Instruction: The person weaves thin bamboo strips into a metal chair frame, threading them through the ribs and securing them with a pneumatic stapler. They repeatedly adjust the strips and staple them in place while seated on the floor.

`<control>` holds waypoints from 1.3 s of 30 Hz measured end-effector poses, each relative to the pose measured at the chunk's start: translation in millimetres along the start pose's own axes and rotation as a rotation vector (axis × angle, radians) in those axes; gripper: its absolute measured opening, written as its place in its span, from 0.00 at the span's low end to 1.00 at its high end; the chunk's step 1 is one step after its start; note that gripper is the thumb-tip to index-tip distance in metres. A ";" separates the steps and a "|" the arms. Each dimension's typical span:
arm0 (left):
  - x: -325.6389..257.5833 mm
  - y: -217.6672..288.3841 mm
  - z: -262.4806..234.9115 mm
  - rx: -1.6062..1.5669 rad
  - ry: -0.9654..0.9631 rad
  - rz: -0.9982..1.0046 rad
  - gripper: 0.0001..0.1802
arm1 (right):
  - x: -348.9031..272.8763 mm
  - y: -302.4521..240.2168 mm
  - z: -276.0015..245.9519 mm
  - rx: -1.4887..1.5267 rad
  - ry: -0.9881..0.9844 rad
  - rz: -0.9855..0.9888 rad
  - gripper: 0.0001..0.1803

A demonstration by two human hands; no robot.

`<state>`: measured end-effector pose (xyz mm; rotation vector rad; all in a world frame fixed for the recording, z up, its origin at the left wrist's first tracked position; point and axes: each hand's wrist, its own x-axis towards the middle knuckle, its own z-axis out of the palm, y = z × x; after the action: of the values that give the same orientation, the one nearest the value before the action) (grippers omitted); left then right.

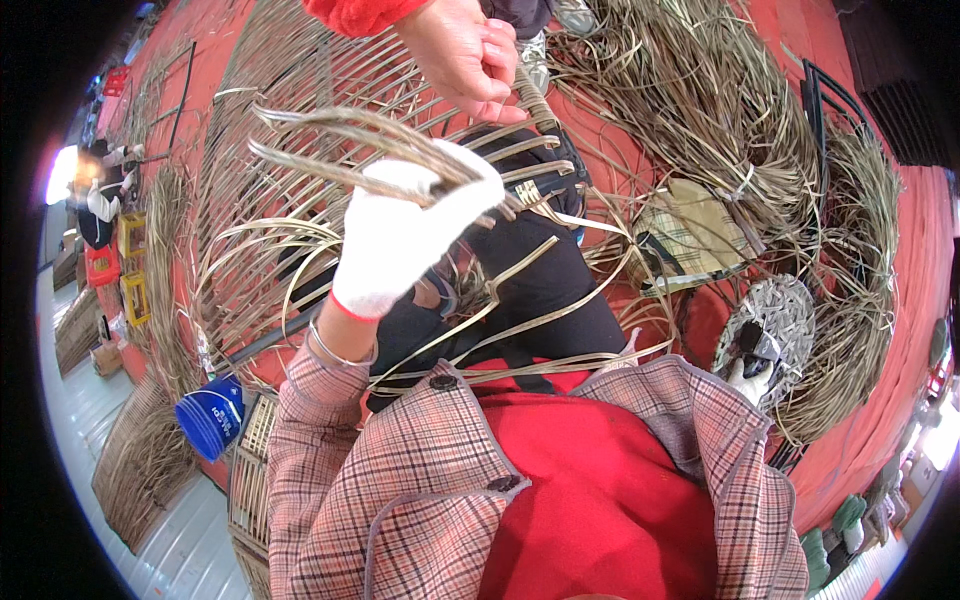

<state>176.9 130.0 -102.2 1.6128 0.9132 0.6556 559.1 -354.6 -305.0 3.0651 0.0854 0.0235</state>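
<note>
Cane strips [330, 125] clamped in left hand [400, 235], white glove, fingers clenched around the bunch near picture centre. Strip ends fanning out toward 10 o'clock from the fist, more loose lengths trailing down toward 5 o'clock across black trousers [540, 290]. Co-worker's hand [465, 55], bare, red sleeve, entering from 12 o'clock, fingers curled, just above the gloved fist; cannot tell whether touching the strips. Right hand [748, 378] at 3 o'clock, mostly hidden past the plaid cuff, only a white patch showing against a round woven mat [790, 310]; cannot tell the grip. Half-woven cane frame [290, 70] behind both raised hands, from 10 to 12 o'clock. Coiled cane bundles [700, 110] on red floor [920, 260] from 1 to 3 o'clock. Blue cup stack [210, 415] at 8 o'clock, beside a wicker basket rim [250, 470].
</note>
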 end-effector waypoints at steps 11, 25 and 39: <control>56.9 -7.0 2.5 -0.043 -0.077 -0.124 0.11 | 17.8 15.7 25.4 0.104 -0.079 0.035 0.49; 91.4 -3.6 -1.4 0.046 -0.456 -0.201 0.16 | 35.7 17.0 -12.5 0.260 -0.150 -0.130 0.32; 74.6 -16.4 8.5 0.140 -0.286 0.012 0.18 | -47.5 -182.3 -196.7 0.905 -0.587 -0.408 0.11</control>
<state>221.0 189.2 -123.8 1.7834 0.7514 0.3628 498.3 -161.1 -123.3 3.6289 0.8905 -1.2365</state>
